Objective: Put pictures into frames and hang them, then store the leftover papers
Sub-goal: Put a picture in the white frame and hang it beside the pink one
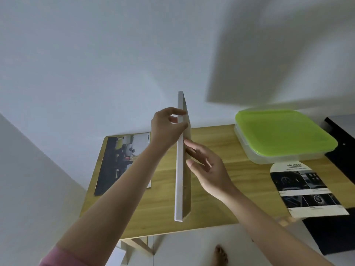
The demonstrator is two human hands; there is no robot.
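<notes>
A white picture frame [179, 169] is held upright and edge-on above the wooden table [226, 189], so its face is hidden and I see only its thin side and brown back. My left hand [166, 125] grips its upper part, thumb and fingers curled round the edge. On the frame's right side my right hand [207, 167] lies with straight fingers touching the brown back. A dark printed picture [119, 162] lies flat on the table's left side, partly under my left forearm. At the table's right end rests a cut printed paper [305, 191] with car photos.
A clear plastic box with a green lid [284, 131] stands at the table's back right. A black surface [342, 148] runs along the far right. The white wall rises behind the table. A bare foot [221, 255] shows on the floor below the table's front edge.
</notes>
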